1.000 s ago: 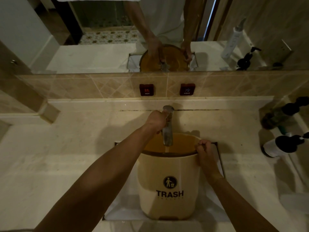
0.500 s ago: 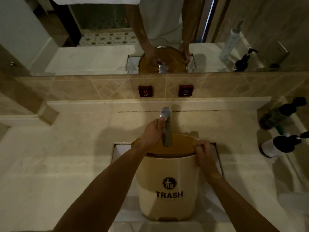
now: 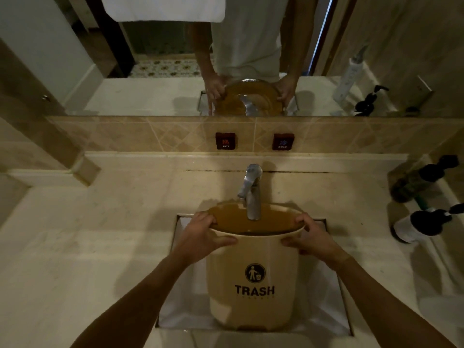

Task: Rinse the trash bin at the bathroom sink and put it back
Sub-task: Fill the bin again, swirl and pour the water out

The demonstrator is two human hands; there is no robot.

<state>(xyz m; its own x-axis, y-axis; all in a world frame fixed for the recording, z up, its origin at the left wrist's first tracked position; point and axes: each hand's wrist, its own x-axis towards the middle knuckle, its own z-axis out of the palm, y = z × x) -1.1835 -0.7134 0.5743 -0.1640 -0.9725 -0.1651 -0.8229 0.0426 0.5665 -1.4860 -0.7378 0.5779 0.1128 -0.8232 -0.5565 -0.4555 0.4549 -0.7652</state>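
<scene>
Now both hands hold the trash bin by its rim: the left hand at nine o'clock and the right hand at three o'clock, each with its fingers curled over the lip and its thumb pressed on the outer wall. The bin stands upright in the sink, with the faucet at its twelve o'clock, spout reaching over the open mouth. Whether water is running I cannot tell; the inside looks brownish and may hold some. My guess is that the rinse is under way, at the filling or swirling stage. Next would likely come tilting or swishing the bin to flush it, which calls for a firm two-handed hold and keeping the rim clear of the spout. Pump bottles sit on the tabletop at three o'clock.
</scene>
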